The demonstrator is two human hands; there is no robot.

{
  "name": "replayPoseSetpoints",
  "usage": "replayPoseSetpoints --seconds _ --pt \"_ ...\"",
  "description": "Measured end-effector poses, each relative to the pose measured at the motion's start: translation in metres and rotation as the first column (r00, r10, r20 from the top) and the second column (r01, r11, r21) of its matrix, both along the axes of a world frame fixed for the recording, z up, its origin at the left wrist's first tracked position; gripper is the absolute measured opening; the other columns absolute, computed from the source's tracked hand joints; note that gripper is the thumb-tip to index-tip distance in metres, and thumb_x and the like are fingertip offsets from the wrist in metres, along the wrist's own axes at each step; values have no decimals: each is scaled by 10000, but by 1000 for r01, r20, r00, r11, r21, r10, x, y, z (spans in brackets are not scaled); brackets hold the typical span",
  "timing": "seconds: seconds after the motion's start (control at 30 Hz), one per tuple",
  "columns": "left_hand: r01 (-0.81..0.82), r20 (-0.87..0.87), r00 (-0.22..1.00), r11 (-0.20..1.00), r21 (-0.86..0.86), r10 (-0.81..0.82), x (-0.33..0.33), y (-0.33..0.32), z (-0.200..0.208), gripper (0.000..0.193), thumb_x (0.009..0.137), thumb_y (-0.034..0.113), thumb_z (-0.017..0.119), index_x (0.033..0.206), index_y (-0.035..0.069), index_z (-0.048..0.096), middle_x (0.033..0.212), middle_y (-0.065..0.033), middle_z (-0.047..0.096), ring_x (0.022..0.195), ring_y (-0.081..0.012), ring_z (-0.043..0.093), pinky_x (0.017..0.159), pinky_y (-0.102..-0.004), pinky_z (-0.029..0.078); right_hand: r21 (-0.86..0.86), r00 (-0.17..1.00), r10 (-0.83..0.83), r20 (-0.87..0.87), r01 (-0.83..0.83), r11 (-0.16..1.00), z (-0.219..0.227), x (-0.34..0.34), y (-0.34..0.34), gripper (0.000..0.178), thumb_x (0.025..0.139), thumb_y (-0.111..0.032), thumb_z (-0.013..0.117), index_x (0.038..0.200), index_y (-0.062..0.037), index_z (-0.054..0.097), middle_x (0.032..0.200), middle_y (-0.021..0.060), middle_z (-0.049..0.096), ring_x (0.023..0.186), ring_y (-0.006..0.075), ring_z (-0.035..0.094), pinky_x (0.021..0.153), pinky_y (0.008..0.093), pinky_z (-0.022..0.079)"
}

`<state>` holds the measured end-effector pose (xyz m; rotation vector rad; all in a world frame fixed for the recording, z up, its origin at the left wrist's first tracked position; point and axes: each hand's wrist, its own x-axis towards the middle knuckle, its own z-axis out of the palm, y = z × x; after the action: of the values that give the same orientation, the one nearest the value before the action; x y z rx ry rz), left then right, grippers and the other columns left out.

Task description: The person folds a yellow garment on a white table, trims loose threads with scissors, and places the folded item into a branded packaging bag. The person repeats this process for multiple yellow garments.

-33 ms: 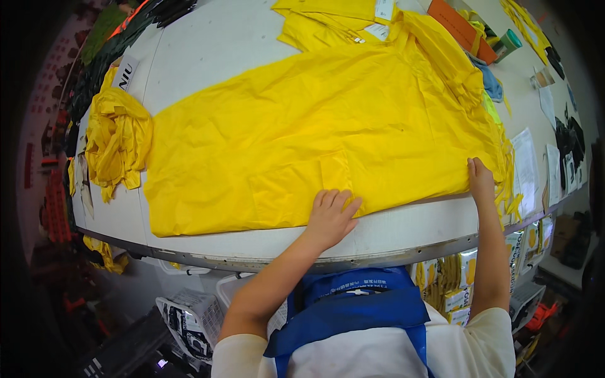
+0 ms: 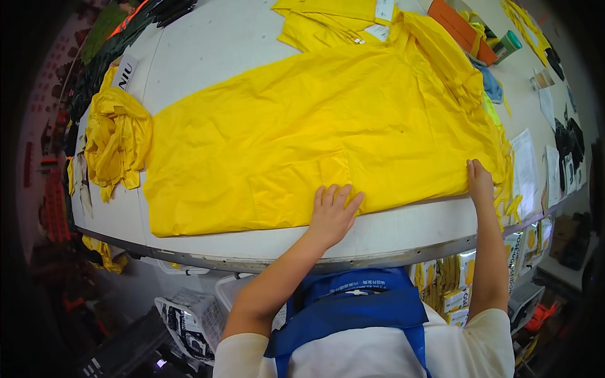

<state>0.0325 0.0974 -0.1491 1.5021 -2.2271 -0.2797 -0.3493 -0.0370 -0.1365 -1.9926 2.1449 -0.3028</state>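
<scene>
A large yellow raincoat (image 2: 283,138) lies spread across the white table, with a pocket and flap near its front edge. Its far right end is bunched up in thick folds. My left hand (image 2: 334,214) rests palm down on the near edge beside the pocket flap, fingers stretched out and slightly apart. At the near right, my right hand (image 2: 480,181) is closed on the edge of the raincoat, fingertips pinching the cloth. Part of its thumb side is hidden from this angle.
To the left sits a crumpled yellow garment (image 2: 118,135) beside a white sign (image 2: 125,72). Folded yellow garments (image 2: 328,24) lie at the back. An orange box (image 2: 462,31) and a green-lidded container (image 2: 508,45) stand at the far right. Below the table are a white basket (image 2: 189,324) and packaged goods (image 2: 457,296).
My left hand has shifted very slightly up and right along the raincoat's edge. My right hand keeps its hold in nearly the same place.
</scene>
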Motion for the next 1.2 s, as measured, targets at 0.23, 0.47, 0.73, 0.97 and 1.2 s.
replayPoseSetpoints --seconds 0.23,0.47,0.73,0.97,1.2 --pt "-46 45 998 999 -27 48 25 4 -18 430 779 50 520 1203 112 553 1227 -110 557 1145 -298 499 977 -454 360 -130 989 26 147 -7 991 29 8 -3 287 937 -297 487 858 -26 541 736 226 581 693 430 554 578 452 427" --pt "217 63 971 961 169 -230 34 22 -15 430 789 67 512 1217 46 530 1255 -135 542 1176 -311 497 966 -423 405 69 956 66 -284 -49 996 -10 -25 32 271 916 -340 491 825 -91 547 680 180 610 645 407 593 559 514 453" --pt "281 -215 954 873 400 -208 30 8 19 451 727 87 621 1174 67 565 1142 -144 596 992 -314 579 858 -410 466 -252 991 110 -73 -125 960 10 -41 -43 438 801 -289 672 1109 -9 534 1030 204 564 920 373 559 828 436 432" --pt "293 -494 868 848 442 -43 -18 -97 42 564 787 119 642 1312 76 439 1242 -133 511 1024 -280 555 915 -397 452 153 945 -297 139 276 949 26 -69 -215 335 802 -191 652 1059 1 553 950 112 638 938 267 607 890 352 423" --pt "774 -541 -369 572 272 756 -28 -188 74 758 813 257 642 1429 76 239 1354 -161 423 1206 -298 460 970 -408 426 50 303 102 948 -457 888 115 101 -99 281 891 -231 553 1072 -17 567 977 79 613 907 192 557 816 300 419"
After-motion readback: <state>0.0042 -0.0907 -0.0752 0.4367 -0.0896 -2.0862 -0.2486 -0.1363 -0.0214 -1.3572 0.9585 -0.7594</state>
